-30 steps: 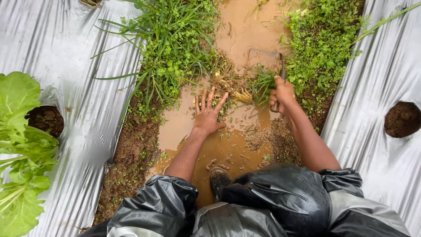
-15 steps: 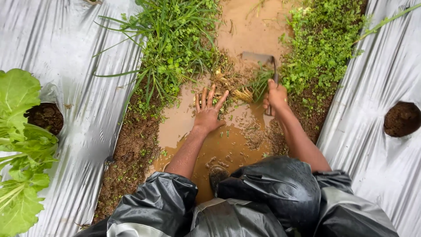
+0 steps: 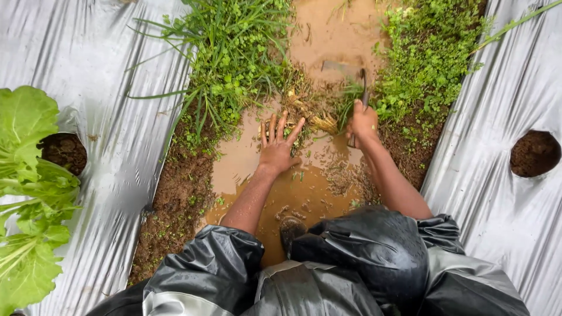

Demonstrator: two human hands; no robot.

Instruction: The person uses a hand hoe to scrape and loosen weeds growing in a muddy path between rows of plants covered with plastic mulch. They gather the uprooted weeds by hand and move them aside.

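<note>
My left hand (image 3: 278,147) lies flat, fingers spread, on wet brown mud in the furrow (image 3: 293,187). Just beyond its fingertips is a pile of cut grass and roots (image 3: 310,114). My right hand (image 3: 363,124) grips the handle of a small hand hoe (image 3: 358,79); its flat blade sits in muddy water among grass blades. Tall weeds (image 3: 234,58) grow to the left of the furrow, low leafy weeds (image 3: 430,52) to the right. I wear dark wet rain clothing (image 3: 363,257).
Silver plastic mulch (image 3: 99,76) covers the beds on both sides. A leafy green plant (image 3: 26,187) grows from a hole at the left. An open planting hole with bare soil (image 3: 534,153) sits at the right. My boot tip (image 3: 291,229) stands in the mud.
My right hand with the hoe has moved left and a little farther away, closer to the cut grass pile. My left hand has stayed flat on the mud.
</note>
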